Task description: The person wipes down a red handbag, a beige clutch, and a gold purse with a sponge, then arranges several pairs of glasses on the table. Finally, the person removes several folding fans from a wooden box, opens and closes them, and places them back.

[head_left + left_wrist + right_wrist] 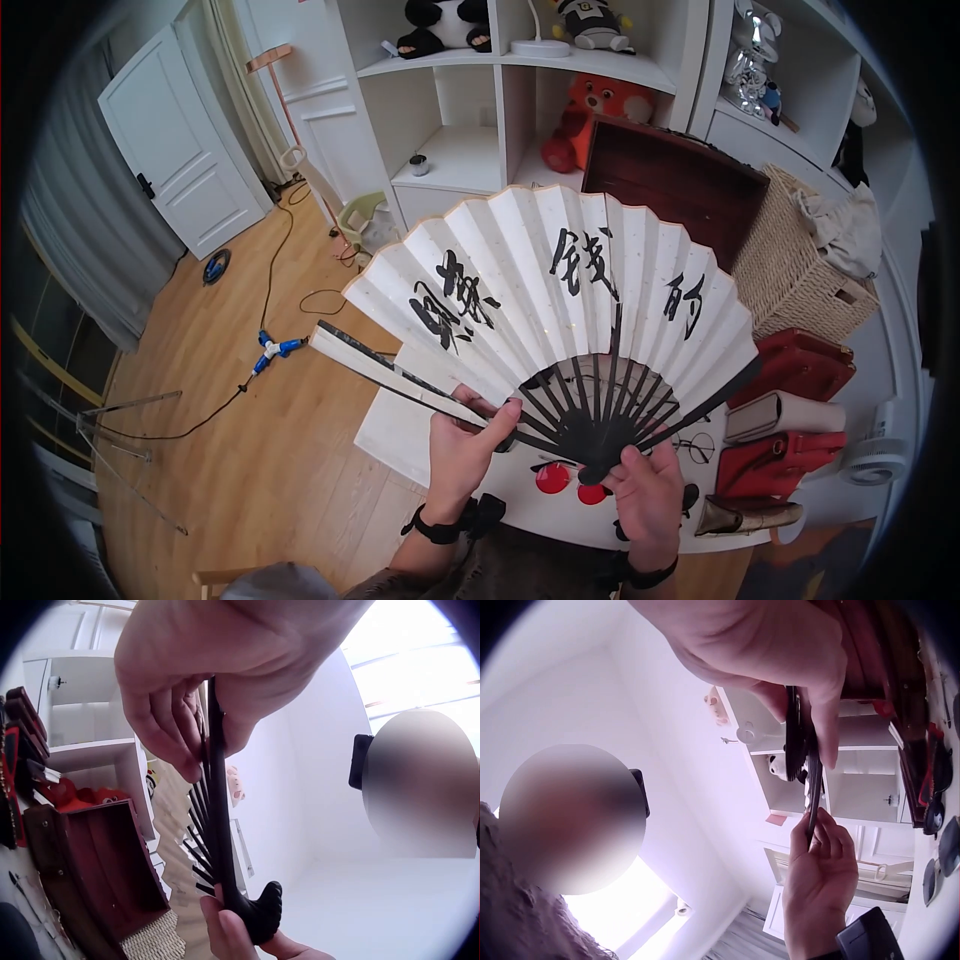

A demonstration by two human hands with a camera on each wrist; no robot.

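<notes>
Both hands hold a folding fan [480, 230] up over the table, spread wide. Its pleated white paper bears black brush characters, and its ribs and pivot end are black. The left hand [465, 450] grips the left outer rib between thumb and fingers; a few folds there are still gathered together. Close to the pivot, the right hand [648, 490] pinches the black ribs. In the left wrist view, the black guard [218, 795] runs edge-on from the left hand [217, 660] down to the right fingers [229, 934]. The right wrist view shows the ribs [814, 780] running between both hands.
Red-lensed sunglasses [552, 478] and clear glasses [697, 447] lie on the white table [390, 430]. To the right are red bags [765, 465] and a cream one [780, 416]. An open brown case [660, 190] and a wicker basket [800, 275] stand behind, before white shelves [440, 190].
</notes>
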